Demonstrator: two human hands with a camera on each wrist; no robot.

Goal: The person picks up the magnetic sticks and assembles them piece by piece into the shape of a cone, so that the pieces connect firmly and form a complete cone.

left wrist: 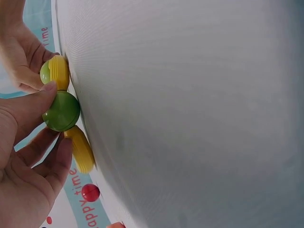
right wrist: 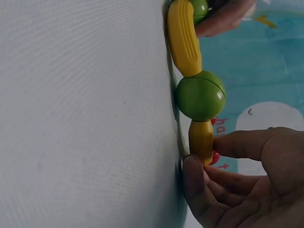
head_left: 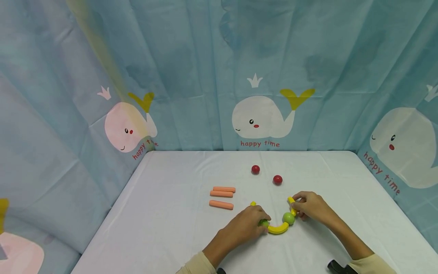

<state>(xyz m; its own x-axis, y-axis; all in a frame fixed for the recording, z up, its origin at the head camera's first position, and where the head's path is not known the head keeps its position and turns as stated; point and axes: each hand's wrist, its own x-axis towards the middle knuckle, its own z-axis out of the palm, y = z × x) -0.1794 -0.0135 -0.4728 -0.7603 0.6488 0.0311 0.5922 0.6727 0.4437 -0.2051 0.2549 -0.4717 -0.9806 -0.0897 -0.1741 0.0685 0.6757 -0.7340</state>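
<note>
Green ball (head_left: 263, 223) partly behind left fingers (head_left: 261, 213)

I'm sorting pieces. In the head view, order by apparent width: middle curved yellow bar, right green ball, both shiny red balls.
1. Curved yellow bar
2. Right green ball
3. Left red ball, right red ball: look alike, unranked

Three orange sticks (head_left: 221, 204), two red balls (head_left: 277, 180) on white table (head_left: 157, 220); whale-print curtain (head_left: 191, 68) behind.
</note>
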